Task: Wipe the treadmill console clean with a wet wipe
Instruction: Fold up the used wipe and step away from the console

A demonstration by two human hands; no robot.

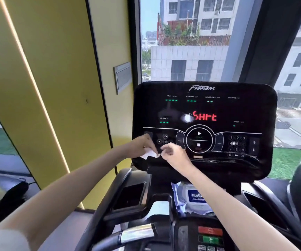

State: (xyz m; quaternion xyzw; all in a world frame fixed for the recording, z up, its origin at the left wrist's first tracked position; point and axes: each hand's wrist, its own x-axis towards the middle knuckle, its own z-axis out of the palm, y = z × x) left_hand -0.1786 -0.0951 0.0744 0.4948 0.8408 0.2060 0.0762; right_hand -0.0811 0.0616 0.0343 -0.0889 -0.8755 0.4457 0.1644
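Observation:
The black treadmill console stands ahead with red letters lit on its screen and wet streaks along its lower right edge. A small white wet wipe hangs in front of the console's lower left corner. My left hand grips its left side. My right hand pinches its right edge with thumb and fingertips. Both hands are close together, just in front of the media buttons.
A blue and white pack of wet wipes lies on the tray below the console. Black cup holders sit at both sides. Red and green buttons are near the handlebar. A yellow wall stands left, a window behind.

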